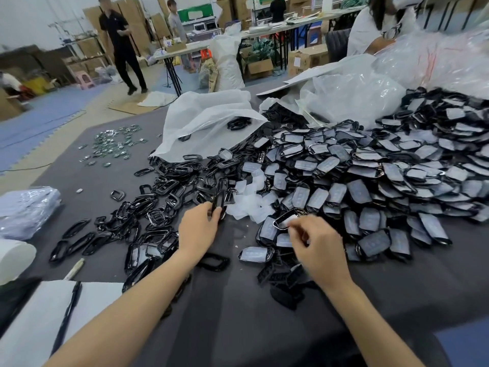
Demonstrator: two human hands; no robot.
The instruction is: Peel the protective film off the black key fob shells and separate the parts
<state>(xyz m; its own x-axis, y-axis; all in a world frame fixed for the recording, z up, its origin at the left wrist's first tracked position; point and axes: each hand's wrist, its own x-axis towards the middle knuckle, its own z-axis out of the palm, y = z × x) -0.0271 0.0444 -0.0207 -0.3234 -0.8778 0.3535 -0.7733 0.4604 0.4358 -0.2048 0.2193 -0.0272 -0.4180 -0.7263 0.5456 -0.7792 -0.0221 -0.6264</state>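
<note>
Key fob shell [283, 218] lies at the near edge of the pile [370, 181]. Your right hand [316, 243] fingers [304, 224] pinch its film [288, 221]. Peel low, from the corner. Your left hand [199, 227] grips a black frame [219, 203]; set it left.

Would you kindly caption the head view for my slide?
Left hand holds a black frame while right hand pinches film on a shell.

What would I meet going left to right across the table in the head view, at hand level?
Wrapped plastic bundle, black frames pile, left hand holding a frame, peeled film scraps, right hand pinching a shell's film, heap of film-covered shells.
</note>
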